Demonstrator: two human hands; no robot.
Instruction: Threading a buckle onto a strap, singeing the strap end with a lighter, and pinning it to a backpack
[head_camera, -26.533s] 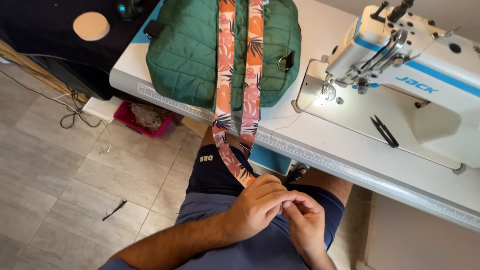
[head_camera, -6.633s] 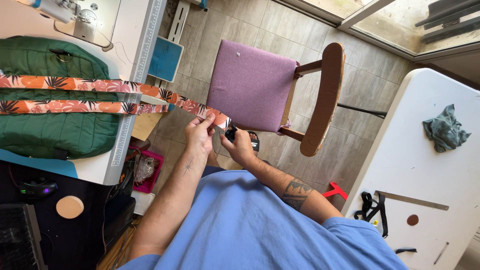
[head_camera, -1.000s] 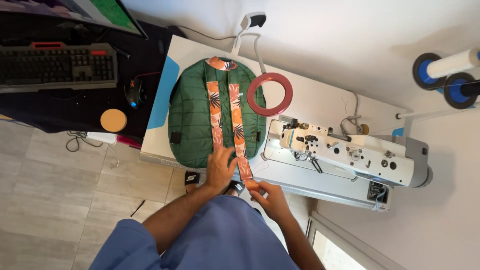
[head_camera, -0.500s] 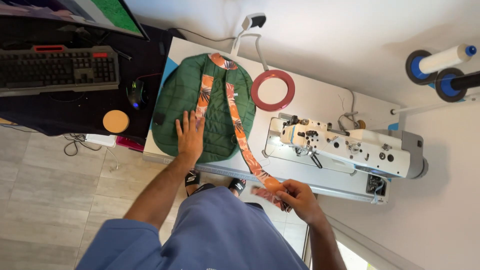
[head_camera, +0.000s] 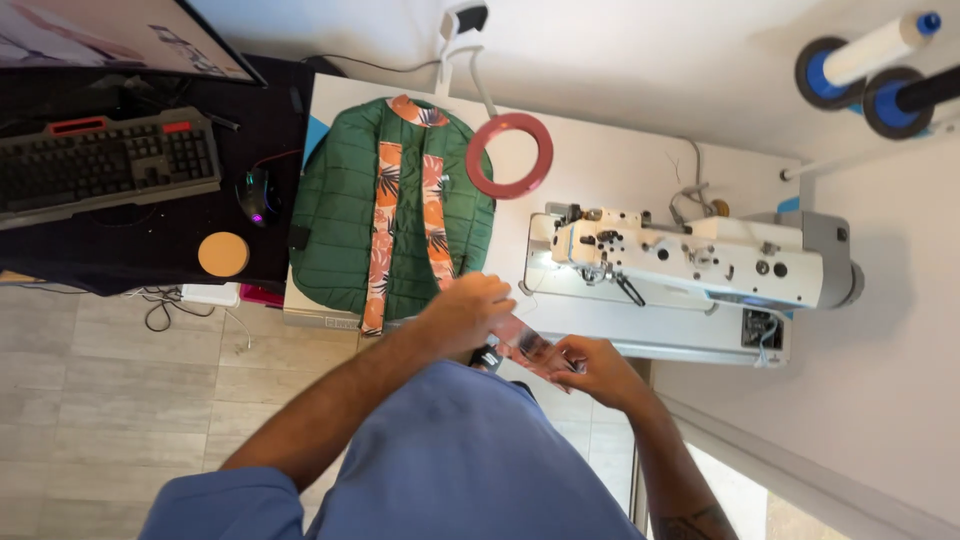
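The right-hand orange patterned strap of the green quilted backpack runs off the near edge of the white sewing table and into both hands. The left hand is closed over the strap just past that edge; the right hand pinches the strap's free end a little farther out, so the hands are apart with a short stretch of strap taut between them. The backpack itself lies flat at the table's left end, its other strap lying slack down its back to the near edge.

Judging by the grip, the step in hand is working on the loose strap end, smoothing or threading it; a careful next move would call for keeping that stretch flat and untwisted.

A red ring lies beside the backpack's top, and the sewing machine stands at the table's right end. A keyboard sits on the dark desk to the left.

The strap end is mostly covered by fingers, so any buckle or fold there cannot be made out. A small dark object below the left hand is unclear.
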